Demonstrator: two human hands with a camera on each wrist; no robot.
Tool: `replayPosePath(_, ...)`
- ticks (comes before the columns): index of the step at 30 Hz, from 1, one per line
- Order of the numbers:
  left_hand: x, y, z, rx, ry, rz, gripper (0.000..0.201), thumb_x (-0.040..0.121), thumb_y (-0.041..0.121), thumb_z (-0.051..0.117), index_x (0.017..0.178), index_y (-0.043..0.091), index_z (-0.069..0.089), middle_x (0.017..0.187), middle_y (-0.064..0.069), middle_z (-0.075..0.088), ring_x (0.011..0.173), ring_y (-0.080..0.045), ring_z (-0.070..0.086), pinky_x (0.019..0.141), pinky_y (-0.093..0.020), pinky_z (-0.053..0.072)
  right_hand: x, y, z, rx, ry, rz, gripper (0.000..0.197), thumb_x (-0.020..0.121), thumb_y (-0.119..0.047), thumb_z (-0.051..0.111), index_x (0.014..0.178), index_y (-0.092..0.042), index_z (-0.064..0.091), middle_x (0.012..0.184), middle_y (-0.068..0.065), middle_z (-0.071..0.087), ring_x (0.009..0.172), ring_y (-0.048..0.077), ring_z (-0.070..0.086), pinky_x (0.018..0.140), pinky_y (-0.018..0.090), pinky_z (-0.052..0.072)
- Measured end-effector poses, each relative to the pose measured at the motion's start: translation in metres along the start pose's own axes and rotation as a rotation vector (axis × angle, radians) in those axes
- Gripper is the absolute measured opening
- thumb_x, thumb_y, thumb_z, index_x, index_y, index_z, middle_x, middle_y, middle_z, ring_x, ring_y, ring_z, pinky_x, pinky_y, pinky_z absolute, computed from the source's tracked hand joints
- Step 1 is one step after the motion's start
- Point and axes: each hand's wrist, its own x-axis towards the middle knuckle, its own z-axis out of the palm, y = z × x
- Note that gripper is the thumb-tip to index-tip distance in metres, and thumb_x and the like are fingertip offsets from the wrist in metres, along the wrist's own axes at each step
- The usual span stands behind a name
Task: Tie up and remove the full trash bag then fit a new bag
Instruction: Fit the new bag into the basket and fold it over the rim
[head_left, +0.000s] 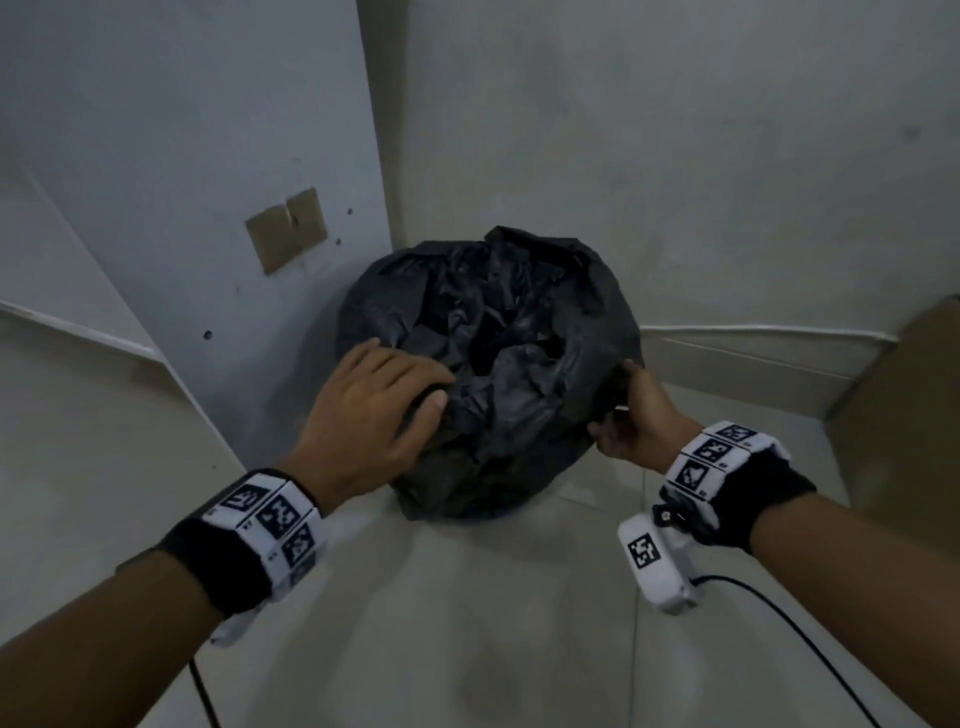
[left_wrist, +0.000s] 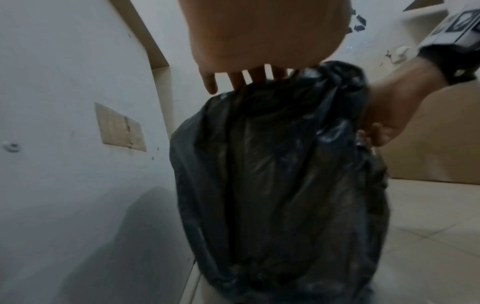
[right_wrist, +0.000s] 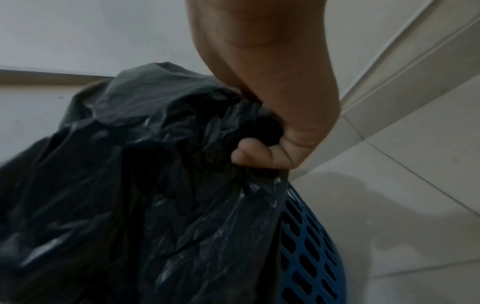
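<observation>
Between hands: trash bag (head_left: 488, 358); right hand (head_left: 636, 421) grip bunches rim, left hand (head_left: 363, 415) seemingly atop.

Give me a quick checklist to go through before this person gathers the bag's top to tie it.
1. Right hand grips bunched edge of the black trash bag: ok.
2. Left hand grips the opposite edge: not ok, it rests on the bag, fingers fairly straight.
3. Bag mouth gathered shut: not ok, it gapes open.
4. Bag freed from the blue slotted bin: cannot tell.
5. New bag ready nearby: cannot tell, none in view.
</observation>
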Motion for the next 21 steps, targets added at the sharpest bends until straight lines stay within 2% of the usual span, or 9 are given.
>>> replayPosePath(3,0.013,0.028,0.005,-0.092,-0.103,-0.125,0.050,0.096,0.050,0.027,0.125,0.020,0.055,0.113,0.000,0.065,0.100,-0.022,0.059,0.089,-0.032,0.039,0.020,0.013,-0.004,-0.053,0.112,-0.127,0.026,0.098,-0.024,0.035,0.077,-0.014,0.048,0.068,0.006,0.043,0.047,0.019,0.036,0.038,0.015,0.032)
replayPosePath(6,0.021,0.042,0.019,-0.054,-0.180,-0.213,0.062,0.092,0.063,0.017,0.133,0.025,0.044,0.119,0.004,0.062,0.104,-0.019,0.056,0.096,-0.035,0.036,0.046,0.032,-0.005,-0.269,0.197,-0.279,0.018,0.097,-0.015,0.035,0.091,-0.007,0.050,0.067,0.011,0.043,0.051,0.022,0.039,0.045,0.024,0.033)
replayPosePath(9,0.025,0.042,0.025,-0.030,-0.153,-0.226,0.068,0.088,0.069,0.019,0.133,0.026,0.045,0.118,0.004,0.062,0.104,-0.020,0.054,0.096,-0.035,0.033,0.063,0.058,-0.014,-0.801,0.185,-0.374,0.027,0.098,-0.022,0.044,0.111,-0.002,0.056,0.094,0.023,0.062,0.076,0.036,0.059,0.064,0.036,0.043)
replayPosePath(10,0.026,0.041,0.025,-0.021,-0.144,-0.223,0.070,0.087,0.071,0.020,0.133,0.026,0.046,0.118,0.005,0.062,0.104,-0.019,0.054,0.096,-0.035,0.033,0.065,0.067,-0.017,-0.944,0.136,-0.329,0.030,0.098,-0.023,0.045,0.117,-0.003,0.056,0.106,0.025,0.064,0.082,0.035,0.060,0.067,0.035,0.043)
replayPosePath(12,0.027,0.039,0.026,0.014,-0.142,-0.198,0.073,0.084,0.075,0.020,0.132,0.027,0.048,0.117,0.006,0.062,0.105,-0.019,0.055,0.097,-0.034,0.033,0.068,0.081,-0.023,-1.074,0.049,-0.199,0.033,0.099,-0.027,0.042,0.122,-0.005,0.051,0.117,0.024,0.061,0.082,0.027,0.055,0.062,0.028,0.042)
replayPosePath(14,0.027,0.036,0.028,0.048,-0.163,-0.171,0.075,0.083,0.077,0.020,0.129,0.026,0.052,0.114,0.005,0.064,0.104,-0.020,0.056,0.097,-0.035,0.036,0.062,0.084,-0.026,-1.020,0.054,-0.103,0.031,0.100,-0.035,0.039,0.112,-0.006,0.046,0.113,0.021,0.059,0.076,0.027,0.055,0.051,0.023,0.039)
replayPosePath(16,0.025,0.032,0.031,0.074,-0.160,-0.155,0.073,0.084,0.076,0.022,0.122,0.024,0.058,0.110,0.004,0.067,0.101,-0.021,0.058,0.095,-0.037,0.038,0.055,0.082,-0.028,-0.833,0.089,-0.016,0.034,0.101,-0.038,0.031,0.100,-0.007,0.045,0.102,0.016,0.058,0.067,0.025,0.056,0.051,0.023,0.040)
replayPosePath(19,0.023,0.030,0.036,0.081,-0.135,-0.133,0.071,0.085,0.074,0.025,0.114,0.021,0.063,0.104,0.003,0.069,0.096,-0.022,0.060,0.092,-0.039,0.041,0.042,0.081,-0.030,-0.397,0.035,0.144,0.032,0.097,-0.028,0.030,0.080,-0.010,0.050,0.081,0.011,0.058,0.064,0.024,0.055,0.056,0.027,0.036)
replayPosePath(21,0.025,0.030,0.038,0.078,-0.115,-0.108,0.071,0.085,0.073,0.027,0.111,0.019,0.065,0.101,0.002,0.070,0.093,-0.023,0.062,0.089,-0.040,0.043,0.038,0.085,-0.026,-0.300,-0.033,0.137,0.027,0.096,-0.022,0.032,0.082,-0.010,0.052,0.079,0.009,0.056,0.063,0.023,0.056,0.054,0.027,0.037)
